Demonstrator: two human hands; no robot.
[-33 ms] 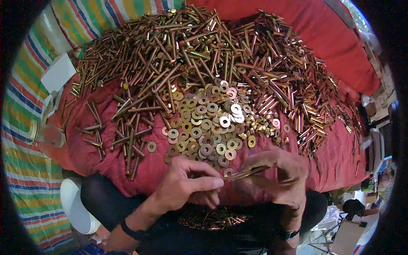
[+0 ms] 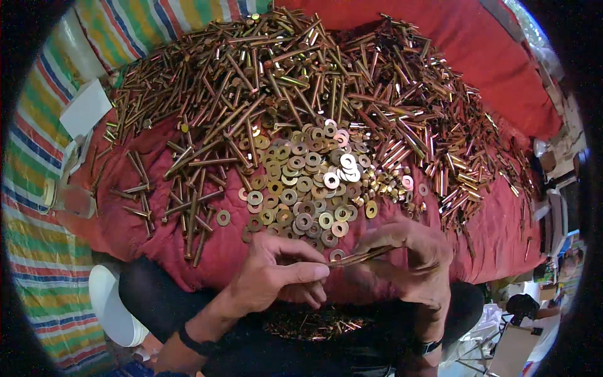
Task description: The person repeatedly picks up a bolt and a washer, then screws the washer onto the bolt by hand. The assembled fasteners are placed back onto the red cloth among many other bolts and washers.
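Observation:
A slim brownish bolt point(image 2: 361, 257) with a threaded end lies nearly level between my hands, over the front of the red cloth. My left hand point(image 2: 276, 273) pinches its left end between thumb and forefinger. Around the other end curl the fingers of my right hand point(image 2: 411, 261); they partly cover it, and whether a second piece lies alongside cannot be made out. Just beyond my fingertips spreads a pile of flat washers point(image 2: 303, 183), with one loose washer point(image 2: 337, 255) right behind the bolt. Small brassy nuts point(image 2: 383, 182) lie to the right of the washers.
Long bolts point(image 2: 251, 81) are heaped across the back of the red cloth point(image 2: 147, 235), and shorter rod-like pieces point(image 2: 452, 182) lie at right. Between my legs sits more small hardware point(image 2: 314, 327). A white bucket point(image 2: 113, 308) stands at lower left, beside striped sheeting point(image 2: 53, 276).

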